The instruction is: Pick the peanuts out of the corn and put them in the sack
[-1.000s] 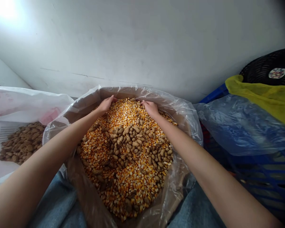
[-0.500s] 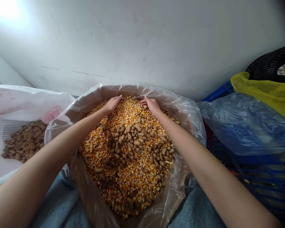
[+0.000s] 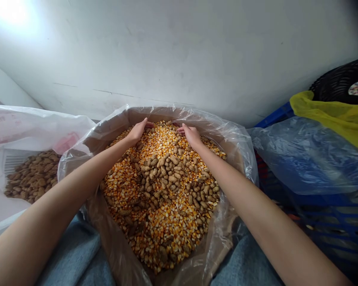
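Note:
A large clear plastic bag (image 3: 244, 147), open at the top, holds yellow and orange corn kernels (image 3: 173, 216) with unshelled peanuts (image 3: 167, 171) heaped over their middle and right side. At the far left of the heap, my left hand (image 3: 140, 129) rests by the kernels, fingers stretched inward and thumb raised. Facing it across a short stretch of corn is my right hand (image 3: 191, 134), its fingers pointing left at the heap's far edge. Both hands are open with nothing gripped. Some fingertips are partly hidden at the kernels.
To the left a white sack (image 3: 41, 123) holds more peanuts (image 3: 35, 174). On the right stands a blue plastic crate (image 3: 331, 222) with a clear plastic sheet (image 3: 310, 155), a yellow mesh bag (image 3: 331, 115) and a black fan-like object (image 3: 340, 79). A pale wall (image 3: 179, 55) rises behind.
My left hand has shifted slightly left and its thumb has lifted. My right hand has come slightly lower, toward me. The corn and peanuts look nearly the same.

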Motion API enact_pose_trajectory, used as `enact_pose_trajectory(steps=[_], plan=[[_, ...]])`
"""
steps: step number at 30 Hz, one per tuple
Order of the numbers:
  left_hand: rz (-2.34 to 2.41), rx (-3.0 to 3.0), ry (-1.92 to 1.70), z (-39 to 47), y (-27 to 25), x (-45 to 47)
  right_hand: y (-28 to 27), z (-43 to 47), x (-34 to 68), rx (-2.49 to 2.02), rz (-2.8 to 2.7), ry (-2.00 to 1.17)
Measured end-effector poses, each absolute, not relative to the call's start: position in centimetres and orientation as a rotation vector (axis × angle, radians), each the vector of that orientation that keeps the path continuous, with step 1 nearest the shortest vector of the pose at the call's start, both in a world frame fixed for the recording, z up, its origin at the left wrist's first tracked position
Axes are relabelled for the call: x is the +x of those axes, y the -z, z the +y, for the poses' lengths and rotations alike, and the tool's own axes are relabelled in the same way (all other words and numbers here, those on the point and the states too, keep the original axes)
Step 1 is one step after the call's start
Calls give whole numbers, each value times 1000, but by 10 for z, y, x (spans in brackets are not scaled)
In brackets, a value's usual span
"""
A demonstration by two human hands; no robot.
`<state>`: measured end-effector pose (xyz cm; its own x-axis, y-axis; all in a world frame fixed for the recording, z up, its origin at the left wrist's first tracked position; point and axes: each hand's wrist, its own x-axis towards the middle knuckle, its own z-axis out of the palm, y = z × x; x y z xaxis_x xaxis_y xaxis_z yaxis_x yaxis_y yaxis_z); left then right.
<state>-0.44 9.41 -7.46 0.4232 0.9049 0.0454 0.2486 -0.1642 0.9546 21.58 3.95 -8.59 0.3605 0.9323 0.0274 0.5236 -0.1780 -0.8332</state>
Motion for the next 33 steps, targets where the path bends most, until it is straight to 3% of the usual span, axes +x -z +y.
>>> enact_pose_trajectory(steps=[17, 23, 33], plan=[[1098, 1761, -899, 73, 74, 13, 74, 34, 196, -1744, -1178, -707], [1279, 1808, -871, 65, 73, 12, 70, 27, 192, -1943, -1081, -641], [1120, 1591, -989, 57, 72, 21, 66, 20, 179, -1710, -1044, -800]])
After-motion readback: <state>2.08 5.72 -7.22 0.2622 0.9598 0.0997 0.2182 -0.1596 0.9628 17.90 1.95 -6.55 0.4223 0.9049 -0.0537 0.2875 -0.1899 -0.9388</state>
